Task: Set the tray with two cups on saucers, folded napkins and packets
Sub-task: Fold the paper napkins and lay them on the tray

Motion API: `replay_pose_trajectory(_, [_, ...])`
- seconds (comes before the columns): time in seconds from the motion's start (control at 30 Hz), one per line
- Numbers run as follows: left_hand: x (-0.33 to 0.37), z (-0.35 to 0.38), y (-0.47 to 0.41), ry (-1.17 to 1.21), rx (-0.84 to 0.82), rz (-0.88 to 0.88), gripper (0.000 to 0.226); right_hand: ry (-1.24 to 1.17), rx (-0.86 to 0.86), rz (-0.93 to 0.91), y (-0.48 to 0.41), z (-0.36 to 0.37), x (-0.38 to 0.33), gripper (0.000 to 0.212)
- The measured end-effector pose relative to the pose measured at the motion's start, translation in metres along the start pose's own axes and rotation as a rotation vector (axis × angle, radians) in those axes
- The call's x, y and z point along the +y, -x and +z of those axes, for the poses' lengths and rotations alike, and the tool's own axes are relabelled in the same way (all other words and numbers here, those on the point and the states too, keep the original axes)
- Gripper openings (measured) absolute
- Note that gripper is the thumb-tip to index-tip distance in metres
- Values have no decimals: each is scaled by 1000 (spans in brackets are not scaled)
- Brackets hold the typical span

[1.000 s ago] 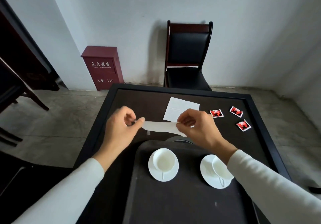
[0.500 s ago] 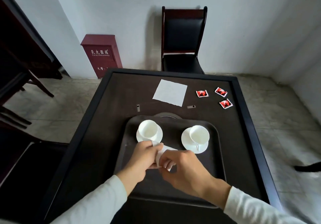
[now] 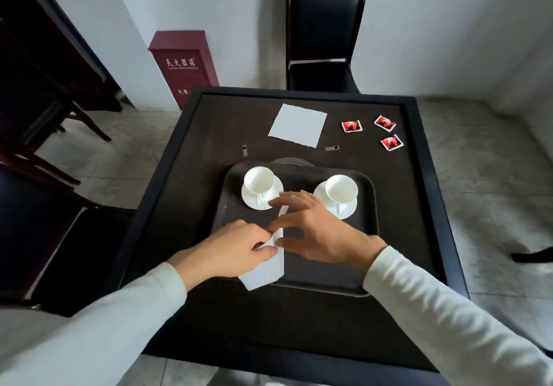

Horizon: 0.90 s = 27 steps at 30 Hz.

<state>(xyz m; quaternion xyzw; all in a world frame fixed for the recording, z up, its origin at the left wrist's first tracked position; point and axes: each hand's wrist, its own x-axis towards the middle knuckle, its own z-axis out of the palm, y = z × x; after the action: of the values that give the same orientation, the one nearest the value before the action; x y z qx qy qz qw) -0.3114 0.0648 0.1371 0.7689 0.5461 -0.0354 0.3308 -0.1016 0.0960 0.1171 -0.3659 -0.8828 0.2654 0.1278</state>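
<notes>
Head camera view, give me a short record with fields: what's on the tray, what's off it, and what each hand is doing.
tray: dark plastic tray holds two white cups on saucers
in hand: folded white napkin strip, over the tray's near edge
left hand: fingers pinching the strip
right hand: fingers spread over the strip
off tray: flat white napkin, three red packets

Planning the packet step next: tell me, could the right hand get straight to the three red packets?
Probably yes: the right hand only rests on the folded napkin, and the red packets lie uncovered beyond the tray, past the right cup.
</notes>
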Motion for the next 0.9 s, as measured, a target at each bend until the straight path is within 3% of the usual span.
replay_pose_trajectory(0.1, [-17, 2, 11, 40, -4, -17, 50, -52, 23, 7, 2, 1, 3, 12])
replay_pose_trajectory(0.23, [-43, 10, 21, 149, 13, -59, 47, -162, 33, 36, 6, 8, 6, 10])
replay_pose_trajectory(0.43, [-83, 24, 24, 435, 57, -137, 41, -497, 68, 318, 12, 30, 17, 5])
replay_pose_trajectory(0.53, [-101, 34, 22, 565, 143, -234, 21, -660, 169, 430, 12, 49, 21, 5])
replay_pose_trajectory(0.63, [-110, 51, 17, 883, 248, -351, 6, -714, 224, 522, 10, 72, 22, 8])
replay_pose_trajectory(0.73, [-115, 68, 8, 1141, 293, -447, 19, -908, 341, 693, 3, 96, 22, 12])
replay_pose_trajectory(0.9, [-125, 84, -12, 1262, 371, -580, 14, -1110, 443, 951, -9, 131, 31, 17])
